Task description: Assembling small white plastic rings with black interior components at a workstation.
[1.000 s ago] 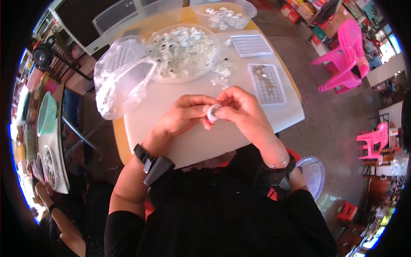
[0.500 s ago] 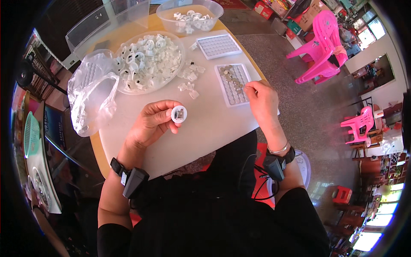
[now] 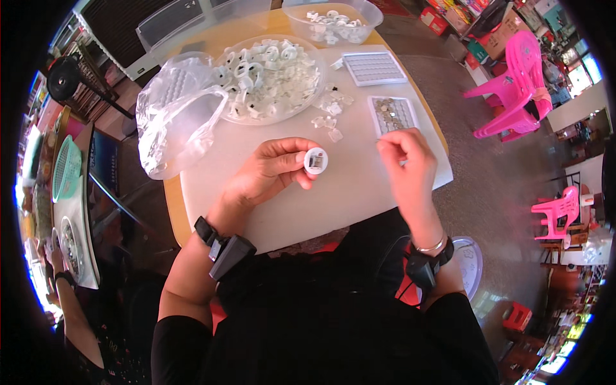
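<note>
Between the thumb and fingers of my left hand (image 3: 273, 168) sits a small round white plastic piece (image 3: 316, 161). Its face, with a square recess and metal-looking parts in it, is turned up. My right hand (image 3: 412, 168) hovers over the table's right side, just below a white tray (image 3: 373, 114). Its fingers are pinched together, and whatever they may hold is too small or hidden to make out. Small silvery discs (image 3: 393, 114) lie loose on that tray. The two hands are apart.
A clear round dish (image 3: 323, 80) heaped with white plastic parts stands beyond my left hand, beside a crumpled clear bag (image 3: 192, 138). Loose pieces (image 3: 328, 123) lie near it. Farther back are a second tray (image 3: 375, 68) and a clear bowl (image 3: 378, 24). A co-worker's arm (image 3: 80, 321) shows far left.
My right hand has come away from the disc tray, toward me and closer to my left hand. The left hand keeps its hold on the round piece. The whole view has shifted.
</note>
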`<action>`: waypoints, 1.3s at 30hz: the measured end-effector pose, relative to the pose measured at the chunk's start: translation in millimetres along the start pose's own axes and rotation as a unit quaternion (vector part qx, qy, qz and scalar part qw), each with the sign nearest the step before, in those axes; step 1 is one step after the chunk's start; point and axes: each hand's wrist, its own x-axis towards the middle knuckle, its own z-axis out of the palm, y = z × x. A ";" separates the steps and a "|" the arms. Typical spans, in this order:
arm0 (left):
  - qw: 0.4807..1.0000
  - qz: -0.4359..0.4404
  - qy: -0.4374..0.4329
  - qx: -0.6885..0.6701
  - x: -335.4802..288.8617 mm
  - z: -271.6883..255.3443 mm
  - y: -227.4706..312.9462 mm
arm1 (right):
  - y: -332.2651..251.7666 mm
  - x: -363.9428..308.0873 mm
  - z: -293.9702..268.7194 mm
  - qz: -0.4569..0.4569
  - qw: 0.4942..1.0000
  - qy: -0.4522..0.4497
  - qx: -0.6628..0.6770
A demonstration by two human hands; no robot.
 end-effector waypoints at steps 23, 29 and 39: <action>1.000 0.012 0.009 -0.004 -2.7 0.0 -1.4 | -34.2 -6.5 40.5 -0.210 0.975 -0.072 0.025; 1.000 -0.002 0.015 0.024 -1.6 1.2 -2.2 | -34.3 -1.5 38.9 -0.207 0.971 -0.111 0.037; 0.999 -0.013 0.007 0.029 -2.5 -2.7 -4.2 | -37.8 -2.5 33.7 0.005 0.964 -0.195 0.180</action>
